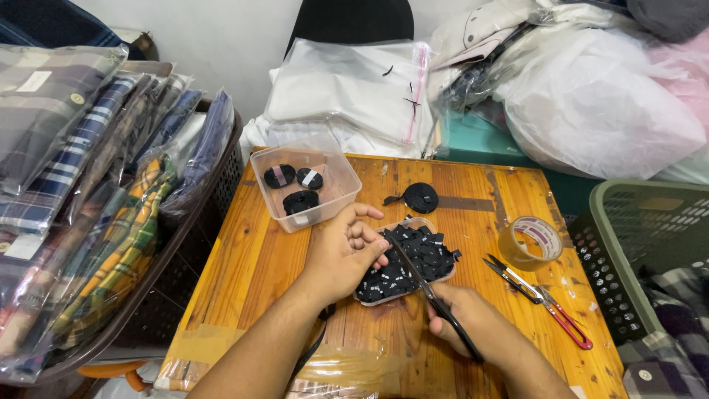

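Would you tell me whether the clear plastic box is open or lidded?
Open: the clear plastic box shows no lid, and three black rolls lie exposed inside.

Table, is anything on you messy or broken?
The wooden table has tape residue streaks and brown tape patching its front edge. A few loose black label pieces stick out past the small tray. Nothing else looks odd.

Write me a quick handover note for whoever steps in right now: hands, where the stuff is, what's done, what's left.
Right hand grips black scissors, blades over the shallow tray.
Left hand pinches something small at the blades; too small to identify.
Cut black label pieces fill the tray.
Black ribbon rolls sit in the clear tub; another roll lies loose on the table.
Red-handled snips and tape roll are unused at right.
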